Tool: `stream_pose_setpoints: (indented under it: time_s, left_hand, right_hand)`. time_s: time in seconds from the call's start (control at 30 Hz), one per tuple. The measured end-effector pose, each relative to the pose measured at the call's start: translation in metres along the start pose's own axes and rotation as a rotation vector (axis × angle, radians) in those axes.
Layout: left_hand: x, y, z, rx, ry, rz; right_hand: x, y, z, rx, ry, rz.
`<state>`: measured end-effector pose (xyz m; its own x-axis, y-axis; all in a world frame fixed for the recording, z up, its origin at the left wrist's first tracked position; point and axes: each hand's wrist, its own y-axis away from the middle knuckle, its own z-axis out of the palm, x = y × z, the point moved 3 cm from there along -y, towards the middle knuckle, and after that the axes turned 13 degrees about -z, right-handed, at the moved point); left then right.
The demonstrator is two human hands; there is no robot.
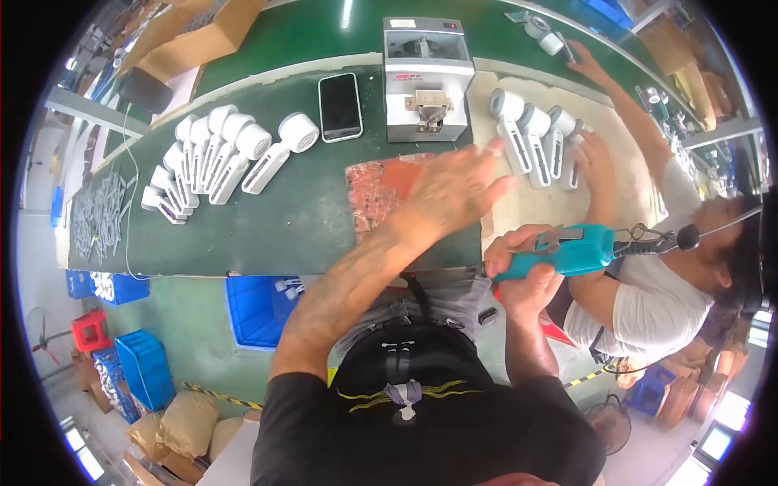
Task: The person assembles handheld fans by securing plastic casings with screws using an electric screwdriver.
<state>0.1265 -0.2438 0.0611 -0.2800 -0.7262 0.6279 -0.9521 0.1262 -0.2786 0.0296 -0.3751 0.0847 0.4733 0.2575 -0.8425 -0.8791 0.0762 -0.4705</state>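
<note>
The right hand (531, 283) has its fingers wrapped around a blue-green tool (585, 248) near the surface (300, 235). The left hand (454, 190), thumb and fingers apart, is near white gadgets (535, 138).

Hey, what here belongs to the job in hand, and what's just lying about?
In use, apparently:
teal power tool in the right hand
white round-headed units by the left hand
grey machine, probably

Likely just lying about:
phone
brown sacks

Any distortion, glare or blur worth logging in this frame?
Head view: fisheye curves the workbench edges; a white glare streak lies on the green surface beyond; bright panels at lower right look washed out; the left hand seems slightly soft.
</note>
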Motion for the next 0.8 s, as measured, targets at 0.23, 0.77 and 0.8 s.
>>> stream_pose_setpoints:
  time_s: [0.23, 0.77, 0.8]
  left_hand:
    - [0.002, -0.069, 0.089, -0.218, -0.174, -0.042]
    - [-0.051, 0.049, -0.04, -0.059, -0.015, -0.032]
    - [-0.049, 0.051, -0.041, -0.043, 0.015, -0.062]
  right_hand:
    - [-0.012, 0.022, -0.017, 0.068, -0.009, 0.073]
    - [0.015, -0.013, -0.012, -0.06, 0.098, 0.082]
    - [0.018, -0.016, -0.008, -0.067, 0.103, 0.086]
